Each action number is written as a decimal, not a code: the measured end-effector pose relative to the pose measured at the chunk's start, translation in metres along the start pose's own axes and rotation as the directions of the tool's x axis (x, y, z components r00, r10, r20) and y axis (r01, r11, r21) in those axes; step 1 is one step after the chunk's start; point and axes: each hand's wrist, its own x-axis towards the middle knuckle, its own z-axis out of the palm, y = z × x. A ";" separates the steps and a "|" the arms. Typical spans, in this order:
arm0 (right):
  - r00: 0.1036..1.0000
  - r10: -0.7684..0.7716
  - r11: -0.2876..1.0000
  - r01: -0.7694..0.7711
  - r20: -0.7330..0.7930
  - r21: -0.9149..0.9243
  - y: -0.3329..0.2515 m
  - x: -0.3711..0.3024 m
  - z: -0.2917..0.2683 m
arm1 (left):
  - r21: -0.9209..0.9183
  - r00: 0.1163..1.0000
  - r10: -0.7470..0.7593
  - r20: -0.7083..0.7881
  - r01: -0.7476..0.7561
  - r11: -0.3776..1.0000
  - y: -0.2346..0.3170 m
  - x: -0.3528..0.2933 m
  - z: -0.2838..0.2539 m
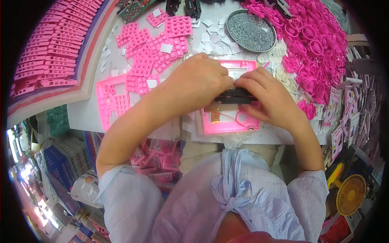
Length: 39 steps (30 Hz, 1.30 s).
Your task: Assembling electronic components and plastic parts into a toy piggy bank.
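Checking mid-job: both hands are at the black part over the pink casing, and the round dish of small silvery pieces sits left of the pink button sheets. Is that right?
Not quite: in the head view, the round dish sits right of the pink button sheets. Left hand and right hand are indeed at the black part over the pink casing.

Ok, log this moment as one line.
left hand: at black part | right hand: same | beneath: pink casing | nearby: pink keypads, small metal parts
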 end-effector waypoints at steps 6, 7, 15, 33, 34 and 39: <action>0.990 0.031 0.999 -0.027 0.137 -0.025 -0.003 0.011 -0.009 | -0.100 0.995 -0.101 0.006 0.101 0.990 0.011 -0.009 0.006; 0.990 0.035 0.999 -0.033 0.138 -0.020 -0.003 0.012 -0.010 | -0.153 0.991 -0.131 0.029 0.134 0.979 0.010 -0.008 0.006; 0.990 0.020 1.000 -0.018 0.137 -0.011 -0.007 0.019 -0.011 | -0.524 0.901 -0.420 0.110 0.411 0.746 0.008 0.002 0.003; 0.999 -0.008 0.994 0.013 0.041 -0.112 -0.012 0.011 -0.004 | -0.625 0.878 -0.435 0.200 0.456 0.634 -0.005 0.001 0.006; 0.999 -0.008 0.994 0.012 0.034 -0.111 -0.011 0.011 -0.003 | -0.628 0.874 -0.434 0.219 0.466 0.622 -0.006 -0.002 0.006; 0.998 -0.022 1.000 0.022 -0.061 -0.014 -0.009 0.007 0.003 | -0.674 0.854 -0.462 0.237 0.487 0.554 -0.004 -0.004 0.005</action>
